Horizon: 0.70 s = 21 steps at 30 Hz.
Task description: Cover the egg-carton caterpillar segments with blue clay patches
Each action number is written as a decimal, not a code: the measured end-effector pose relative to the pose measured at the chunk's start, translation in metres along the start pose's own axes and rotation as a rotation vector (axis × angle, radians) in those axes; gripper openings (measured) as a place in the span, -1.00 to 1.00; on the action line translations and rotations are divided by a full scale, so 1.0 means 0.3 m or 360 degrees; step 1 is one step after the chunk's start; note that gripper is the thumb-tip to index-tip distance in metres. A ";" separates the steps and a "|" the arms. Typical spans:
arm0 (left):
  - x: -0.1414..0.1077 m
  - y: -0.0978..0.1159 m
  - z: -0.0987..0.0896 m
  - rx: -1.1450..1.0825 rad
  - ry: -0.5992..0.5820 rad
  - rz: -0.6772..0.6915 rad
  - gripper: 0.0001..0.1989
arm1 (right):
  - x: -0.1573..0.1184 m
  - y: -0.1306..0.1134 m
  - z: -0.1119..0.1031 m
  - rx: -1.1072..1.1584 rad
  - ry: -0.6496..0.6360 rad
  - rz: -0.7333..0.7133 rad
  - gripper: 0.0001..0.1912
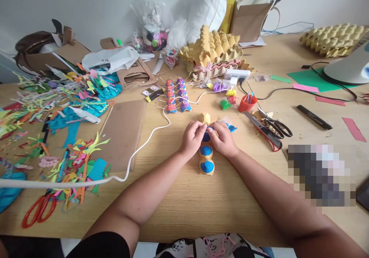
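Note:
In the head view, a strip of egg carton (206, 157) lies lengthwise in front of me, its near bumps covered on top with blue clay (206, 167). My left hand (193, 136) is closed, thumb and fingers pinched at the left of a blue-topped bump further up the strip. From the other side my right hand (222, 138) pinches at the same blue piece, partly hiding it. The far bump (204, 118) is bare yellowish carton. Just behind my right hand lies a clear bag with blue clay (231, 127).
Two finished-looking caterpillars (170, 96) with toothpick legs stand behind the strip, a white cable (152, 135) curving past. Scissors (278, 127) and a box cutter (266, 133) lie right. Paper scraps (77, 162) cover the left; egg trays (213, 47) are stacked at back.

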State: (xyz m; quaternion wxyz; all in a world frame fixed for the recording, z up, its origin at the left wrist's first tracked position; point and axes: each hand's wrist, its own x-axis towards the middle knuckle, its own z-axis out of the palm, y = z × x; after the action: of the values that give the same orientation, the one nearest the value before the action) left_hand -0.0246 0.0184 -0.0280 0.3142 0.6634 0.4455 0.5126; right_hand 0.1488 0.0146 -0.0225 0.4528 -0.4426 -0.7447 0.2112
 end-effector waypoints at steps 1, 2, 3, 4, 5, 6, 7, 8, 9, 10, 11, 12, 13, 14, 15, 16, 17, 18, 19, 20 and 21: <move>0.001 -0.001 0.000 -0.0015 -0.0010 -0.0011 -0.43 | 0.001 -0.001 -0.001 0.0012 -0.0004 -0.0009 -0.39; 0.001 -0.002 0.000 -0.0028 -0.0020 -0.0019 -0.39 | 0.002 -0.001 -0.002 0.0022 -0.0005 -0.0020 -0.37; 0.001 -0.003 0.001 -0.0045 -0.0030 -0.0024 -0.35 | 0.003 -0.002 -0.003 0.0029 0.0003 -0.0031 -0.35; 0.001 -0.003 0.002 -0.0066 -0.0039 -0.0031 -0.34 | 0.005 -0.003 -0.004 0.0036 0.0020 -0.0042 -0.33; 0.000 -0.003 0.002 -0.0088 -0.0041 -0.0041 -0.33 | 0.006 -0.003 -0.005 0.0044 0.0043 -0.0052 -0.32; -0.002 -0.001 0.003 -0.0113 -0.0051 -0.0054 -0.35 | 0.007 -0.004 -0.006 0.0055 0.0063 -0.0062 -0.31; -0.003 0.000 0.003 -0.0130 -0.0048 -0.0072 -0.37 | 0.009 -0.004 -0.007 0.0067 0.0081 -0.0069 -0.30; -0.005 0.003 0.004 -0.0133 -0.0040 -0.0080 -0.40 | 0.010 -0.003 -0.007 0.0077 0.0091 -0.0076 -0.30; -0.006 0.005 0.003 -0.0113 -0.0045 -0.0056 -0.41 | 0.010 -0.003 -0.007 0.0085 0.0090 -0.0082 -0.30; -0.006 0.007 0.003 -0.0074 -0.0063 -0.0011 -0.42 | 0.010 -0.002 -0.007 0.0089 0.0081 -0.0084 -0.30; -0.006 0.009 0.002 -0.0034 -0.0069 0.0031 -0.43 | 0.010 0.000 -0.006 0.0089 0.0067 -0.0082 -0.30; -0.005 0.010 0.000 0.0002 -0.0067 0.0064 -0.43 | 0.009 0.001 -0.005 0.0083 0.0053 -0.0075 -0.30; -0.005 0.011 -0.001 0.0022 -0.0059 0.0069 -0.45 | 0.008 0.003 -0.004 0.0072 0.0045 -0.0063 -0.30; -0.004 0.011 -0.003 0.0034 -0.0049 0.0061 -0.47 | 0.007 0.004 -0.002 0.0054 0.0037 -0.0047 -0.30; -0.003 0.011 -0.003 0.0037 -0.0046 0.0045 -0.49 | 0.006 0.005 -0.001 0.0027 0.0049 -0.0025 -0.32; -0.002 0.011 -0.004 0.0032 -0.0042 0.0024 -0.51 | 0.004 0.006 0.002 -0.0002 0.0069 -0.0002 -0.34; -0.002 0.011 -0.004 0.0024 -0.0038 0.0011 -0.52 | 0.002 0.007 0.004 -0.0026 0.0069 0.0011 -0.37; -0.001 0.011 -0.003 0.0015 -0.0043 0.0006 -0.52 | 0.001 0.007 0.006 -0.0041 0.0064 0.0013 -0.39; -0.001 0.012 -0.003 0.0004 -0.0048 0.0005 -0.50 | -0.001 0.007 0.009 -0.0050 0.0059 0.0008 -0.41; -0.001 0.012 -0.002 -0.0010 -0.0059 0.0007 -0.47 | -0.002 0.008 0.011 -0.0052 0.0051 -0.0005 -0.41; 0.000 0.011 -0.001 -0.0028 -0.0071 0.0008 -0.44 | -0.003 0.008 0.012 -0.0048 0.0047 -0.0023 -0.41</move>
State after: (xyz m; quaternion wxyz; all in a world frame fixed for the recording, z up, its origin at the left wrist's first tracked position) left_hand -0.0242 0.0169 -0.0251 0.3288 0.6729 0.4322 0.5023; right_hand 0.1469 0.0156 -0.0266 0.4585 -0.4470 -0.7442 0.1902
